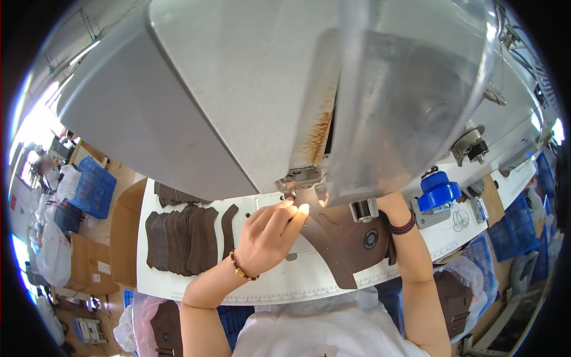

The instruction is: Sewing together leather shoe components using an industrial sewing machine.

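A brown leather-like panel (351, 250) with a round dark badge lies on the white table of a sewing machine (202, 101), its narrow end under the needle area. My left hand (266, 233) is at the panel's left edge by the presser foot (297, 178). Its thumb and fingers are pinched together, and whatever sits between them is too small to make out. My right hand (391, 205) reaches to the panel's far right side, with its fingers hidden behind the machine's parts. One curved brown strip (228, 229) lies left of my left hand.
A row of stacked curved brown strips (178, 241) covers the table's left part. A blue knob-like part (439, 190) and loose thread (460, 220) are at the right. The machine head hangs low over my hands. Blue crates (95, 187) and a cardboard box (92, 265) stand beyond the table's left.
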`<state>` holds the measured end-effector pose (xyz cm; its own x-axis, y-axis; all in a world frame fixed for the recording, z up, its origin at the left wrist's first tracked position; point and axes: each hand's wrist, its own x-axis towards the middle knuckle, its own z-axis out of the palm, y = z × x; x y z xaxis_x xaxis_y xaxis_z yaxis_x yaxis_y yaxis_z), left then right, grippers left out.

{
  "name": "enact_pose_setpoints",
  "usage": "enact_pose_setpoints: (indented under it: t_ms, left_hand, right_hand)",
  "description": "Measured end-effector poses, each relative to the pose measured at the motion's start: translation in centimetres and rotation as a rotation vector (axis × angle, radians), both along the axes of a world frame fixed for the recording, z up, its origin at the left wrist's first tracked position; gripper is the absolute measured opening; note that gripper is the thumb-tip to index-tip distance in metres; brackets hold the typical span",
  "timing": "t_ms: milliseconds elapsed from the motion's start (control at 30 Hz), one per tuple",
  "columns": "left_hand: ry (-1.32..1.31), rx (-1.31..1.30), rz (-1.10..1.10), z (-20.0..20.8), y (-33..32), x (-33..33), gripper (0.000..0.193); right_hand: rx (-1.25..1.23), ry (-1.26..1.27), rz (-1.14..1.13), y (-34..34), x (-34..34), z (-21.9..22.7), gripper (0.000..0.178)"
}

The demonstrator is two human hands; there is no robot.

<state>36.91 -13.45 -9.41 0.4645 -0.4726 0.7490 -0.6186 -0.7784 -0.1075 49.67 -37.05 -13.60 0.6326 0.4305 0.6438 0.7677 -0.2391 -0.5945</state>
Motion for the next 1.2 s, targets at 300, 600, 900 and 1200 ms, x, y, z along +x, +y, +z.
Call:
enact_pose_setpoints:
  t_ms: [300, 600, 900, 1200]
  left_hand:
    - [-0.009, 0.013, 0.082, 0.4, -0.8, 0.3, 0.035]
    - [0.057, -0.266, 0.136, 0.9, -1.3, 0.1, 0.03]
    - [0.027, -0.035, 0.212, 0.5, -2.9, -1.7, 0.034]
    - [-0.067, 0.169, 0.08, 1.0, -1.5, -1.4, 0.026]
  right_hand:
    - [0.003, 0.007, 0.0, 0.5, 0.2, 1.0, 0.051]
    - [-0.475, -0.118, 0.236, -3.0, -7.6, 5.3, 0.095]
    - [-0.388, -0.473, 0.027, -2.1, -12.1, 1.1, 0.027]
    - [-0.319, -0.368, 0.099, -2.3, -11.7, 1.5, 0.038]
